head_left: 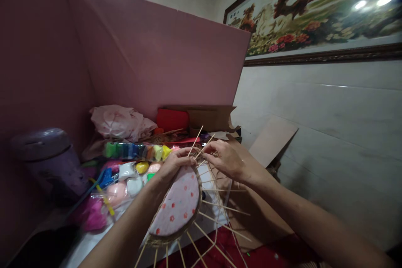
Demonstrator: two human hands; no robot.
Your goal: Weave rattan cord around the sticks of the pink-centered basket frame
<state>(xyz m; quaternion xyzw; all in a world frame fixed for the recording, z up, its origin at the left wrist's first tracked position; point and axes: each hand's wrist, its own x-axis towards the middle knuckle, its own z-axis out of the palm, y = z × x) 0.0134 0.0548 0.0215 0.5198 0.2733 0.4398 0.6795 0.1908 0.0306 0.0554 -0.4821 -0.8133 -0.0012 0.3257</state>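
Note:
A round woven base (177, 207) covered in pale pink cloth with small red flower prints is tilted up in front of me. Thin wooden sticks (226, 206) stick out all round its twine-wrapped rim. My left hand (179, 161) grips the far edge, thumb on the cloth side and fingers behind. At the same edge my right hand (224, 158) pinches, thumb and forefinger together, at the twine (216, 190) by the sticks. A loose length of that twine hangs down on the right, past the stick ends. The exact spot between the right fingertips is too small to make out.
Bags of coloured modelling clay (125, 182) lie to the left, near a lilac lidded container (52, 163). Behind are a pink plastic bag (121, 121) and a cardboard box (210, 118). Cardboard sheets (260, 213) lie right, by the tiled wall. A pink partition (157, 50) stands behind.

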